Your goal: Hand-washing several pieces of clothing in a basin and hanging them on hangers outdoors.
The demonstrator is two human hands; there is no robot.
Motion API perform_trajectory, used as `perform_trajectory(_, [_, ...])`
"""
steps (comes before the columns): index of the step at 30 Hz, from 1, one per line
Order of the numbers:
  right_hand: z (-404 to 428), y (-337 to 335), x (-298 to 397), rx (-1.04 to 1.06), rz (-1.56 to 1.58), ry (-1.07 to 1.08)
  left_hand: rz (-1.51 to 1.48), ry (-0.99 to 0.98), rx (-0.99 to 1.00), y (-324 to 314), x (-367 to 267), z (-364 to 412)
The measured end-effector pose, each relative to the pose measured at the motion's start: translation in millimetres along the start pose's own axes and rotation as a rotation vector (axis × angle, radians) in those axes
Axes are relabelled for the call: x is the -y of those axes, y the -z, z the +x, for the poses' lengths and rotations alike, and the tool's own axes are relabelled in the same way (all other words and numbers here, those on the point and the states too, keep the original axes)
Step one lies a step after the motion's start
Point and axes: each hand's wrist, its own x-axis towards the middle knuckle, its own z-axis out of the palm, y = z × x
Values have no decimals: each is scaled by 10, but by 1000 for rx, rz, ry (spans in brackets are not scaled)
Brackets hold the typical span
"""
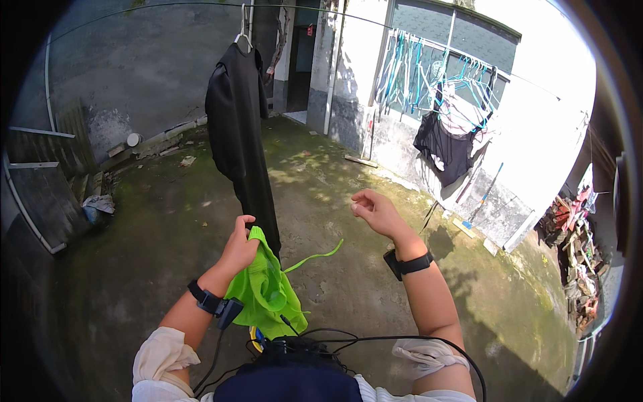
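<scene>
Bunched at the gathered waistband, a bright green cloth garment (269, 289) hangs from my left hand (242, 246), which pinches its upper edge. A thin green drawstring (314, 259) sticks out from the garment to the right, its end loose. My right hand (377, 213) is raised to the right of the garment with fingers loosely curled, and I see nothing in it. Just beyond my left hand, a long black garment (241, 125) hangs on a white hanger (243, 37) from an overhead line (181, 7). Its lower end is partly hidden behind the green garment.
Several blue and white hangers (402, 70) and a dark garment (447, 145) hang along a rail by the window. Brooms (369, 143) lean at the wall. Black cables (402, 337) cross before my body. A pile of scraps (582, 266) lies far right; boards (45, 196) stand left.
</scene>
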Motion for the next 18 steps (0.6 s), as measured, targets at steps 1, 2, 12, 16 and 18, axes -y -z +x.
perform_trajectory(1, [205,123,197,-45,4,117,90,55,-16,40,-5,-22])
perform_trajectory(2, [424,228,419,-104,-80,227,179,111,-33,86,11,-35])
perform_trajectory(12, [1931,495,1171,-527,-1261,65,297,126,-280,554,560,-380])
perform_trajectory(16, [2158,700,837,-447,-1190,-144,302,163,-345,730,708,-518])
perform_trajectory(18, [2172,787,703,-434,-1220,-206,286,184,-374,792,822,-533])
